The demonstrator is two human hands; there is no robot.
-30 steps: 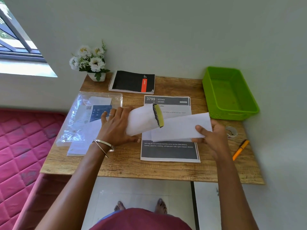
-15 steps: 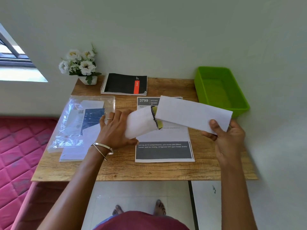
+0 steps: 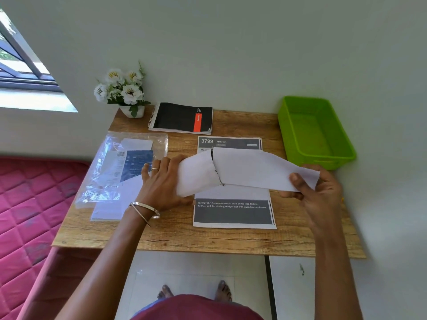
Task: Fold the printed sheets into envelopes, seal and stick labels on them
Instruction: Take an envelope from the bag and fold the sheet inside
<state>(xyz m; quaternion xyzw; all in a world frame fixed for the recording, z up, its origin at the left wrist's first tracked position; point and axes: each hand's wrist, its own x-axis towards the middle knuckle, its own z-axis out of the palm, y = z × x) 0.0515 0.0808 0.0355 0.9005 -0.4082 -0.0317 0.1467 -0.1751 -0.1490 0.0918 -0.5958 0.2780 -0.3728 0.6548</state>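
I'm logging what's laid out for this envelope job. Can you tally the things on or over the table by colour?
White: 4 - folded sheet, envelope, printed sheet stack, flower pot
Black: 1 - notebook
Green: 1 - tray
Clear: 1 - plastic bag
Total: 7

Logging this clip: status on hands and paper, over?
Left hand grips folded white sheet; right hand pinches white paper envelope. Sheet entering envelope mouth. Nothing blocking.
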